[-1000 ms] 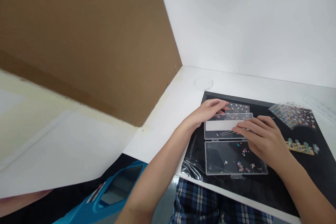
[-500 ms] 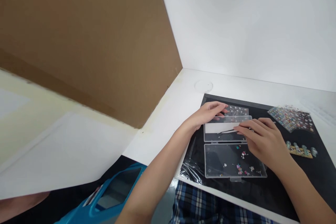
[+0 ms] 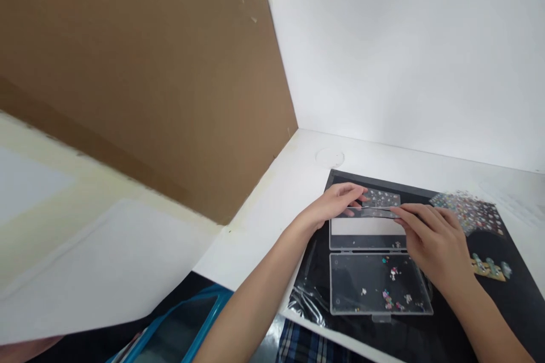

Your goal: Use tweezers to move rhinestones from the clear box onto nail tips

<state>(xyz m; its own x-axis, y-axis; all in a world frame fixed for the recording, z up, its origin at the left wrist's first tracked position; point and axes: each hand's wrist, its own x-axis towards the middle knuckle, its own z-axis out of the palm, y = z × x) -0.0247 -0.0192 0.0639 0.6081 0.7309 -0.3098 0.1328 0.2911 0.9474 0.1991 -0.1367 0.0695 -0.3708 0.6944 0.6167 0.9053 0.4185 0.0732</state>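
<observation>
head view, right hand pinching tweezers, now nearer curled left hand, its hold unclear

Soft, diffuse light; white glare streaks the black mat.

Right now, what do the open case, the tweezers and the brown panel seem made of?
Open case: probably clear, smooth plastic; the black mat shows through.
Tweezers: likely metal, thin, greyish; finish too small to judge.
Brown panel: perhaps cardboard or fibreboard; matte, with a ragged edge.
</observation>
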